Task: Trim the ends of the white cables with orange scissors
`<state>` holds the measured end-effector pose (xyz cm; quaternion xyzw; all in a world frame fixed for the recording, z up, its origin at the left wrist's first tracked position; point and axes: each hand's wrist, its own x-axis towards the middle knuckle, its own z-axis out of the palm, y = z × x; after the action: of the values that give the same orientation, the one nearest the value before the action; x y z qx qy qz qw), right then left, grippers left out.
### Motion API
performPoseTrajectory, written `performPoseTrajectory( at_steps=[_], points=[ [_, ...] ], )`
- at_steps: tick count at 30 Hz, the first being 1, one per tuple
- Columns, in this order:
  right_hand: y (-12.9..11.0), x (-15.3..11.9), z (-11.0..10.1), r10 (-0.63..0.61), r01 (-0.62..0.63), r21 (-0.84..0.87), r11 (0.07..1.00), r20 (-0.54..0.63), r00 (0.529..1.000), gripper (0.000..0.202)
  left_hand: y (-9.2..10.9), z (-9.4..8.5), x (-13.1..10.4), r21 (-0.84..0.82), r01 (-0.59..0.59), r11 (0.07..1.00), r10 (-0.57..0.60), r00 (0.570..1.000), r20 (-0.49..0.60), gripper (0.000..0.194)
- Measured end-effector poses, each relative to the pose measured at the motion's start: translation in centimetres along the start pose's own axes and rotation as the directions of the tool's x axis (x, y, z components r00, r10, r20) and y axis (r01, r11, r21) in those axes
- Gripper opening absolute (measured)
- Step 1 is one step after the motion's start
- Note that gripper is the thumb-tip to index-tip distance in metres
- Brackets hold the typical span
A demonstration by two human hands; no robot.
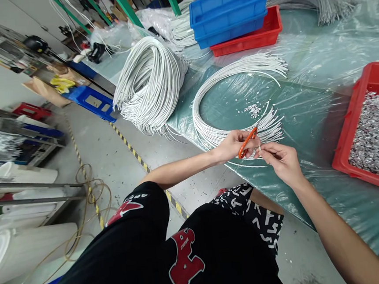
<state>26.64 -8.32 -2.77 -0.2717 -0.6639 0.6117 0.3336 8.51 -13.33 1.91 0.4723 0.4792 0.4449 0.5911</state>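
My left hand (pixel 238 145) is closed round orange-handled scissors (pixel 248 142), whose dark tip points away from me over the wires. Close beside it, my right hand (pixel 281 158) pinches the end of a thin white wire (pixel 259 148); the fingertips of both hands nearly meet there. Under and beyond the hands a bundle of white wires (pixel 201 101) lies in an open loop on the table, both groups of ends toward the right. Small silvery bits (pixel 253 110) are scattered inside the loop.
A red bin (pixel 345 146) full of small metal pieces stands at the right. Stacked blue bins (pixel 228 15) sit on a red tray (pixel 247 44) at the back. A large coil of white wire (pixel 151 83) overhangs the left edge of the plastic-covered table (pixel 315 104).
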Motion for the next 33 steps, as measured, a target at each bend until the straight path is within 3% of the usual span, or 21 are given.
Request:
performPoseTrajectory(
  at_steps=[3,6,13,22,28,33],
  points=[
    [0.2,-0.1,-0.1,0.005,-0.005,0.003,1.000,-0.020,1.000,0.021,0.2,0.0,0.7,-0.035,-0.073,0.997,0.069,0.991,-0.112,0.043],
    [0.5,-0.1,0.0,0.016,-0.015,0.020,1.000,-0.039,0.999,0.020,0.9,-0.7,1.1,0.064,-0.131,0.989,0.140,0.978,-0.153,0.040],
    [0.1,0.0,0.0,0.009,-0.009,-0.009,1.000,-0.015,1.000,0.024,0.8,-1.4,0.2,0.349,-0.114,0.930,0.086,0.992,0.093,0.034],
    [0.0,0.2,-0.2,0.011,-0.009,0.019,1.000,-0.084,0.996,0.024,-0.2,-0.4,1.0,0.132,-0.146,0.980,0.146,0.989,0.007,0.035],
    [0.5,0.2,-0.3,0.020,-0.016,0.050,0.999,-0.080,0.997,0.024,1.3,-0.7,2.4,0.137,-0.196,0.971,0.218,0.961,-0.170,0.040],
    [0.8,0.2,-0.2,0.030,-0.025,0.063,0.998,-0.078,0.996,0.025,1.7,-1.2,2.1,0.199,-0.145,0.969,0.167,0.981,-0.101,0.042]
  ],
)
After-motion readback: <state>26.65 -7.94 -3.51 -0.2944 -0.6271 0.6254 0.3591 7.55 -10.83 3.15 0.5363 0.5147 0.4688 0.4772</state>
